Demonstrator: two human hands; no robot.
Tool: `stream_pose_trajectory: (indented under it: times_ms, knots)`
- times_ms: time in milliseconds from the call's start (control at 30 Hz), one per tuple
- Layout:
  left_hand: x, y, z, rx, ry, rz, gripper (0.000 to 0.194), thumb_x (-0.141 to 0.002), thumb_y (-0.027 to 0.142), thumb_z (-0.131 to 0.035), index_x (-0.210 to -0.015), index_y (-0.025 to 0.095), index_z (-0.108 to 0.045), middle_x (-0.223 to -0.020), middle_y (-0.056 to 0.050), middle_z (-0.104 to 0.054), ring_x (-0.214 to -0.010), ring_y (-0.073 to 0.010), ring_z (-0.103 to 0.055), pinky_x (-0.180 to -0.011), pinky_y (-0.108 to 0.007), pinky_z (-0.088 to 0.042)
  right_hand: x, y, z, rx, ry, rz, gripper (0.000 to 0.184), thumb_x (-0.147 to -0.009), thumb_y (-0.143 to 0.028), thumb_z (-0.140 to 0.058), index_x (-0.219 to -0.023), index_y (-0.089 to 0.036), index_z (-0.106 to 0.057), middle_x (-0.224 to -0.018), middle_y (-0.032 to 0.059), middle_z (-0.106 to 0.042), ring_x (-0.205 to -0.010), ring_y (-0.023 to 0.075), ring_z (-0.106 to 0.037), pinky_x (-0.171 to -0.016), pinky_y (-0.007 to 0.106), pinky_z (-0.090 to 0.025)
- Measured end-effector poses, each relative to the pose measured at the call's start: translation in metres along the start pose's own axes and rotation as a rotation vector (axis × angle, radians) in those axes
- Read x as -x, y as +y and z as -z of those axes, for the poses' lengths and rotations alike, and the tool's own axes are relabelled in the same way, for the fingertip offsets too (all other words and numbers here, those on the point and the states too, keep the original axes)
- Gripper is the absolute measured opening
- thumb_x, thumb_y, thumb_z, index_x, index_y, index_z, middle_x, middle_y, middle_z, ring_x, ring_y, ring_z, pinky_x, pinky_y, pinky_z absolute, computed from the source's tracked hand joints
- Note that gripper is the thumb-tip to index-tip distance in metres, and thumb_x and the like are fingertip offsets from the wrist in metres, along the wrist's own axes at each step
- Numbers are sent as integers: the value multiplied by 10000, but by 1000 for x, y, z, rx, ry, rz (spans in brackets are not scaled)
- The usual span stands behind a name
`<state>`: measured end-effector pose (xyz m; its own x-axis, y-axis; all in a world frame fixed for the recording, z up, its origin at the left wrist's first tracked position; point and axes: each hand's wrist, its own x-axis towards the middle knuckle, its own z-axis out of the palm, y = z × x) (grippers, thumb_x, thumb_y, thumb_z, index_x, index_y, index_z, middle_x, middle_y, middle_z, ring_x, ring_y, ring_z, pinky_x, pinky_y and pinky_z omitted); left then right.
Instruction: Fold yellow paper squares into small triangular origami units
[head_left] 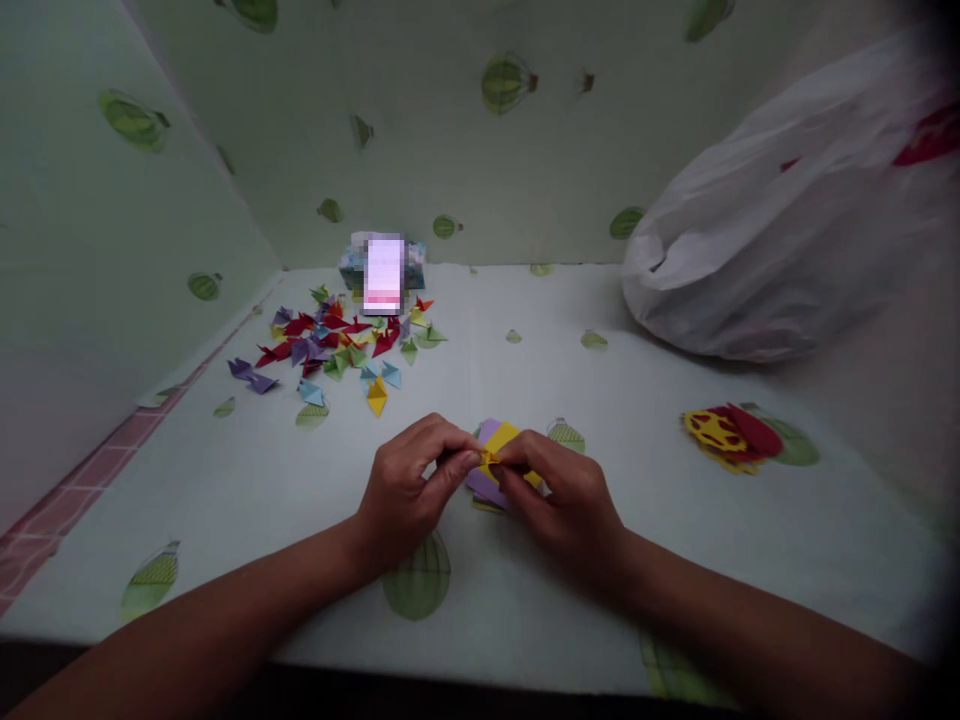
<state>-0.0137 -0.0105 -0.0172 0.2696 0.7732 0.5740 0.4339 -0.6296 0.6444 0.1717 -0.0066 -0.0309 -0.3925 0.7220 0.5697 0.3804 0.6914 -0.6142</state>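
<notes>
Between my two hands is a small folded piece of yellow paper (490,458), pinched from both sides. My left hand (416,485) has thumb and forefinger closed on its left end. On the other end, the fingertips of my right hand (566,500) are pressed together. Just beneath the hands lies a stack of purple and yellow paper squares (487,487), partly covered by my right hand. Farther off to the left, many folded paper cranes (330,345) in red, purple, green, blue and yellow lie in a loose heap.
Behind the cranes a lit phone (383,272), blurred out, leans on a tissue box (416,262). A large white plastic bag (735,240) bulges at the back right. Red and yellow cut-out pieces (724,435) rest at the right on the balloon-patterned tablecloth (525,610).
</notes>
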Motion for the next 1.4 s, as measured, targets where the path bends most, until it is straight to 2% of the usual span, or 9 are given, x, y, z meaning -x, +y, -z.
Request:
stream_pose_trajectory:
  times_ms: [267,533,833,1400]
  knots:
    - [-1,-3,-2,-39,37,-91,64,-888,98,-636,-913,155,-649,-781,-33,-650,-723,-134,-590,-647,-262,-484,0,1,-1,-10,8,-29,141,-874,-78,-508,-800,-186,-559,-720,25,-626,-638,141,-562,-600,266,-431]
    - [-2,-1,-1,-95,-9,-152,111,-908,78,-551,-861,166,-601,-741,-27,-616,-694,-145,-555,-621,-280,-470,-1,0,-1,-38,-16,-40,132,-876,-92,-522,-794,-181,-573,-707,18,-623,-624,134,-549,-599,266,-423]
    - [-1,-7,-1,-76,71,-113,72,-905,110,-606,-946,164,-633,-805,-34,-631,-738,-142,-596,-662,-269,-505,-2,3,-2,-81,-1,-140,98,-861,-120,-570,-789,-174,-610,-684,6,-628,-600,120,-564,-577,243,-423]
    - [-1,-9,-4,-135,46,-201,109,-868,54,-610,-889,161,-620,-796,-19,-616,-723,-125,-597,-632,-246,-520,-2,3,-1,-141,-30,-137,101,-854,-117,-569,-787,-176,-617,-688,1,-640,-605,115,-566,-577,246,-428]
